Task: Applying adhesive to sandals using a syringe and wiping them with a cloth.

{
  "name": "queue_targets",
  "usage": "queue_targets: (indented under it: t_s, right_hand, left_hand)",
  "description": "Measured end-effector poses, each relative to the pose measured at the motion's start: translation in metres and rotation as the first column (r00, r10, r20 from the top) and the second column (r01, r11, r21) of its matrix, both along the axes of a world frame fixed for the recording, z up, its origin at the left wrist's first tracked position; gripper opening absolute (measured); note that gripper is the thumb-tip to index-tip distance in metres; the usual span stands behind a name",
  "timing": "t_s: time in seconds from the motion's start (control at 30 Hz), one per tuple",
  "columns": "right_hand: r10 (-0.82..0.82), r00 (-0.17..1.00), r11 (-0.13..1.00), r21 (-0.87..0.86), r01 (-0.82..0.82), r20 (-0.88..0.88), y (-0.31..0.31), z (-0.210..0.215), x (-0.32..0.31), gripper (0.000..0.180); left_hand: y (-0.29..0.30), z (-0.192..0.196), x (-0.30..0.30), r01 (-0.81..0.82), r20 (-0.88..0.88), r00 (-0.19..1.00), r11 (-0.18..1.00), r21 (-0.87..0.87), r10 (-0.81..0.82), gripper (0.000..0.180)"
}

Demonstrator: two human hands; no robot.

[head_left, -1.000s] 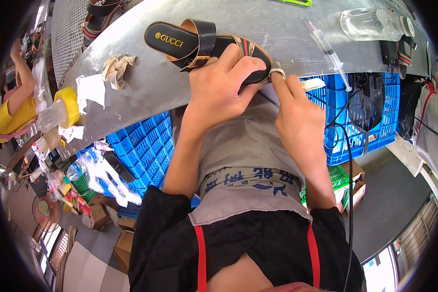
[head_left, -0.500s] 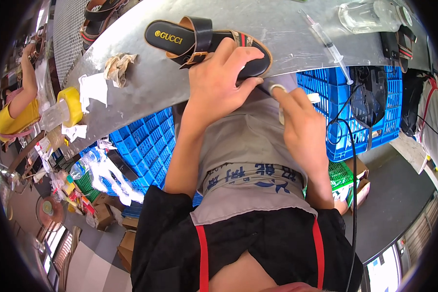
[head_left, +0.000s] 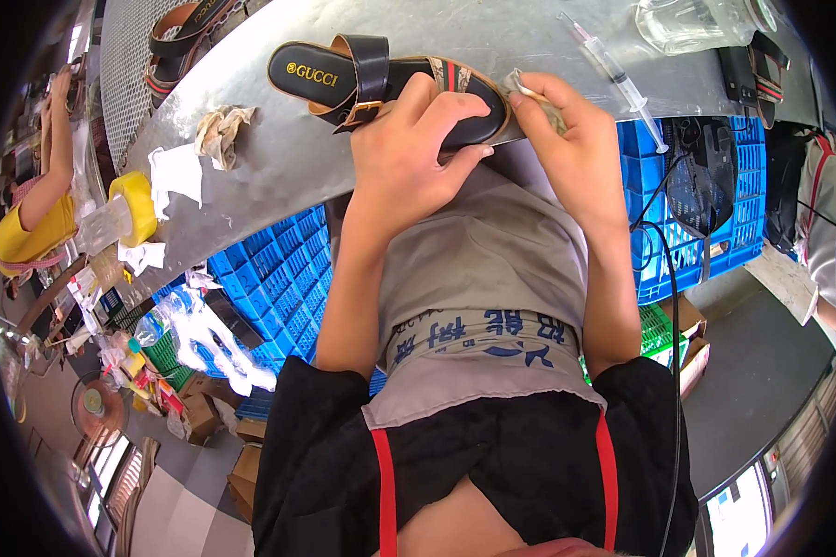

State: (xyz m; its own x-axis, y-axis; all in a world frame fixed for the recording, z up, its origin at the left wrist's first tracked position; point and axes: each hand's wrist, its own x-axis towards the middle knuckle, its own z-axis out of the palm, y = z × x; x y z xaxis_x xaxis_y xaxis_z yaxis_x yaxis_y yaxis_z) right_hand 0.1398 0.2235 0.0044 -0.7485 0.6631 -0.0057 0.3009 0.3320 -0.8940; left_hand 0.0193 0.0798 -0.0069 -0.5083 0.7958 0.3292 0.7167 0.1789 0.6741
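A black sandal [head_left: 362, 82] with a tan lining and a striped strap lies on the grey metal table [head_left: 279, 158]. My left hand [head_left: 416, 139] presses down on its near end and grips it. Just to the right, my right hand [head_left: 567, 130] pinches a small crumpled cloth [head_left: 522, 88] against the sandal's toe edge.
A syringe [head_left: 615, 76] and a clear plastic container [head_left: 687, 20] lie on the table to the right. Crumpled rags [head_left: 218, 130] and a yellow tape roll [head_left: 132, 206] sit to the left. Blue crates [head_left: 279, 269] stand under the table. Another person in yellow [head_left: 37, 218] is at far left.
My right hand has risen from below the table edge to the sandal's toe with the cloth. My left hand stays on the sandal.
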Motion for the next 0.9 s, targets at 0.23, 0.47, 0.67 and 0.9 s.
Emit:
queue_targets:
  t_s: [0.23, 0.47, 0.67, 0.9]
  right_hand:
    - [0.016, 1.000, 0.996, -0.092, -0.016, 0.000, 0.002, 0.007, -0.001, 0.022]
    - [-0.003, 0.998, 0.989, -0.147, 0.013, 0.067, -0.002, 0.007, -0.003, 0.022]
    - [-0.047, 0.992, 0.993, 0.117, 0.033, 0.117, -0.009, 0.007, -0.002, 0.023]
    - [-0.078, 0.975, 0.992, 0.112, 0.055, 0.206, -0.017, 0.016, 0.002, 0.019]
  left_hand:
    - [0.000, 0.001, -0.002, 0.012, -0.022, 1.000, 1.000, 0.018, -0.011, 0.038]
    - [-0.001, 0.003, -0.002, 0.006, -0.024, 1.000, 1.000, -0.016, -0.006, 0.037]
    - [0.000, 0.007, 0.000, -0.007, -0.004, 1.000, 0.998, -0.064, 0.006, 0.037]
    - [0.001, 0.007, 0.000, -0.018, 0.021, 1.000, 0.996, -0.085, 0.020, 0.038]
